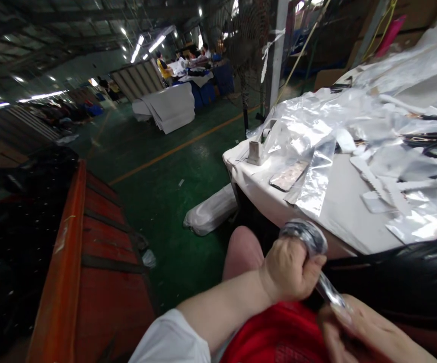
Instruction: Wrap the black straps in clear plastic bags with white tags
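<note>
My left hand (292,267) is closed around a dark, shiny bundle wrapped in clear plastic (304,234); its exact kind cannot be made out. A rounded end rises above the fist. From below the fist, a narrow shiny length runs down to my right hand (354,325), whose thumb and fingers pinch it. The lower fingers of that hand are partly hidden and in shadow. Both hands are above my lap, just in front of the white-covered table (342,217). Clear plastic bags (316,176) lie on the table beyond them.
On the table are a phone in a patterned case (288,175), a small metal block (255,152) and torn white strips. A red-orange cart (108,282) stands left. A wrapped roll (210,209) lies on the green floor. Black material (399,282) is at right; people work far off.
</note>
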`<state>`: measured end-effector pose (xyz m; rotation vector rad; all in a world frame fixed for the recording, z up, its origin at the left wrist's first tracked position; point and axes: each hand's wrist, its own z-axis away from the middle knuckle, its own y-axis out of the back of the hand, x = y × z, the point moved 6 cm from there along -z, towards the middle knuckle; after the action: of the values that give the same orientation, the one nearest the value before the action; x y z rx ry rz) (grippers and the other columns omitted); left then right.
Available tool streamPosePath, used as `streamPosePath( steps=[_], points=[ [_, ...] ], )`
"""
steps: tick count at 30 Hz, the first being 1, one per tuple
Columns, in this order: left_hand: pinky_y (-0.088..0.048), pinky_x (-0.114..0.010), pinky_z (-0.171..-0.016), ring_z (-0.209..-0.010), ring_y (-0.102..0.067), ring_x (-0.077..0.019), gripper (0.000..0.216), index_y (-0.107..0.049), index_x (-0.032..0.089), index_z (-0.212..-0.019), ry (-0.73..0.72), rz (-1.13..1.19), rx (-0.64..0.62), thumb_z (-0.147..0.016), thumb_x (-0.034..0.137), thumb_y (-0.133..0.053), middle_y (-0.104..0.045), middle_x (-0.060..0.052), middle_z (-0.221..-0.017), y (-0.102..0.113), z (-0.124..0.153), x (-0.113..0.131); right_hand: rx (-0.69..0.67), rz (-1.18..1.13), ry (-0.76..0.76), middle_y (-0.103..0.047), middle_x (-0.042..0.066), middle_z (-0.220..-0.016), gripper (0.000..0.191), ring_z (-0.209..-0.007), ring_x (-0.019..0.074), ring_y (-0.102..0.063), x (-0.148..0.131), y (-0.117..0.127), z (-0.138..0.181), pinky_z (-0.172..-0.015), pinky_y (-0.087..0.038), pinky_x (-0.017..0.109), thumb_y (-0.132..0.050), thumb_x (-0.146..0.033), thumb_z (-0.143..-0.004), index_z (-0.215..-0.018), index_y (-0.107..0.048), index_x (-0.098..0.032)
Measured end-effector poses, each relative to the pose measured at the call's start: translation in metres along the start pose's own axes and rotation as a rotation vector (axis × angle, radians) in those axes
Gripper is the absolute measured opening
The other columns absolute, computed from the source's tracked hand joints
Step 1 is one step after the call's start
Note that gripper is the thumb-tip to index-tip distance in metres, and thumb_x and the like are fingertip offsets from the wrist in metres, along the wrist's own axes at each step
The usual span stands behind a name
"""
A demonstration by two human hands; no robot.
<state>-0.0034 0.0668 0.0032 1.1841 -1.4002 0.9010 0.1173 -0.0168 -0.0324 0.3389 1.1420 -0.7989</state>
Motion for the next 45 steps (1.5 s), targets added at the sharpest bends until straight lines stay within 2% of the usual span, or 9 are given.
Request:
streamPosePath(
  steps=[4, 8, 16, 21, 26, 30, 34, 38, 45],
  points=[
    [-0.043, -0.039, -0.083, -0.084, -0.053, -0.0295, 0.018, -0.059, 0.021, -0.077, -0.137, -0.393, -0.333, -0.08, 0.038, -0.061, -0.051, -0.009, -0.075, -0.025, 0.026, -0.012, 0.015, -0.01, -0.038, -0.044, -0.001, -0.046, 0.068, -0.045, 0.0113, -0.038, 0.004, 0.015, 0.014, -0.052, -0.034, 0.025, -0.035, -0.067, -0.092, -0.068, -0.071, -0.014],
    [-0.039, -0.029, -0.065, -0.07, -0.052, -0.0233, 0.027, -0.059, 0.022, -0.073, -0.305, -0.636, -0.564, -0.082, 0.048, -0.064, -0.053, -0.006, -0.069, -0.035, 0.042, -0.017, 0.103, 0.114, -0.078, -0.057, 0.0, -0.062, 0.046, -0.058, 0.0133, -0.047, 0.023, 0.031, 0.027, -0.057, -0.038, 0.023, -0.052, -0.057, -0.091, -0.081, -0.071, -0.016],
    [-0.036, -0.028, -0.061, -0.06, -0.05, -0.0204, 0.026, -0.063, 0.02, -0.072, -0.473, -0.782, -0.699, -0.084, 0.043, -0.065, -0.058, -0.007, -0.067, -0.043, 0.063, -0.025, 0.087, 0.397, -0.083, -0.068, 0.002, -0.081, 0.031, -0.074, 0.018, -0.06, 0.03, 0.032, 0.033, -0.068, -0.048, 0.026, -0.051, -0.045, -0.094, -0.086, -0.068, -0.02],
    [-0.035, -0.025, -0.056, -0.051, -0.043, -0.0149, 0.034, -0.058, 0.022, -0.062, -0.097, -0.502, -0.68, -0.085, 0.047, -0.062, -0.05, -0.001, -0.057, -0.029, 0.055, -0.033, 0.234, 0.641, -0.001, -0.071, 0.005, -0.103, 0.028, -0.091, 0.0231, -0.065, 0.012, 0.032, 0.034, -0.084, -0.049, 0.032, -0.054, -0.045, -0.094, -0.107, -0.069, -0.024],
    [-0.042, -0.026, -0.056, -0.039, -0.04, -0.0111, 0.054, -0.063, 0.019, -0.07, 0.689, 0.306, -0.965, -0.089, 0.066, -0.045, -0.039, 0.005, -0.042, -0.031, 0.072, -0.049, 0.348, 0.751, 0.071, -0.067, 0.004, -0.08, 0.035, -0.074, 0.02, -0.061, 0.006, 0.031, 0.029, -0.071, -0.047, 0.031, -0.043, -0.046, -0.098, -0.085, -0.066, -0.022],
    [-0.047, -0.027, -0.057, -0.033, -0.032, -0.0091, 0.061, -0.064, 0.015, -0.07, 0.921, 0.833, -0.818, -0.092, 0.065, -0.038, -0.032, 0.007, -0.034, -0.03, 0.067, -0.047, 0.387, 0.461, 0.165, -0.065, 0.003, -0.078, 0.041, -0.071, 0.0181, -0.059, 0.011, 0.024, 0.017, -0.065, -0.049, 0.026, -0.035, -0.048, -0.1, -0.086, -0.062, -0.02],
    [-0.049, -0.025, -0.061, -0.032, -0.031, -0.0085, 0.068, -0.064, 0.014, -0.068, 0.897, 1.058, -0.622, -0.097, 0.062, -0.026, -0.028, 0.007, -0.032, -0.032, 0.056, -0.05, 0.518, 0.337, 0.299, -0.067, 0.009, -0.108, 0.037, -0.101, 0.0245, -0.063, 0.007, 0.002, -0.002, -0.088, -0.05, 0.033, -0.037, -0.047, -0.1, -0.12, -0.054, -0.021],
    [-0.05, -0.024, -0.067, -0.036, -0.037, -0.0076, 0.063, -0.066, 0.012, -0.074, 0.853, 1.182, -0.493, -0.097, 0.06, -0.032, -0.036, 0.006, -0.036, -0.037, 0.053, -0.053, 0.659, 0.273, 0.29, -0.067, 0.008, -0.092, 0.036, -0.091, 0.0239, -0.064, 0.013, -0.004, -0.014, -0.08, -0.052, 0.032, -0.032, -0.048, -0.101, -0.11, -0.054, -0.021],
    [-0.047, -0.025, -0.067, -0.063, -0.059, -0.0132, 0.048, -0.066, 0.012, -0.089, 0.743, 0.672, -0.263, -0.077, 0.058, -0.069, -0.064, -0.002, -0.068, -0.025, 0.052, -0.07, 0.571, 0.419, 0.161, -0.066, 0.005, -0.08, 0.036, -0.072, 0.0199, -0.061, 0.023, 0.017, 0.007, -0.069, -0.05, 0.03, -0.037, -0.051, -0.098, -0.094, -0.058, -0.022]
  ],
)
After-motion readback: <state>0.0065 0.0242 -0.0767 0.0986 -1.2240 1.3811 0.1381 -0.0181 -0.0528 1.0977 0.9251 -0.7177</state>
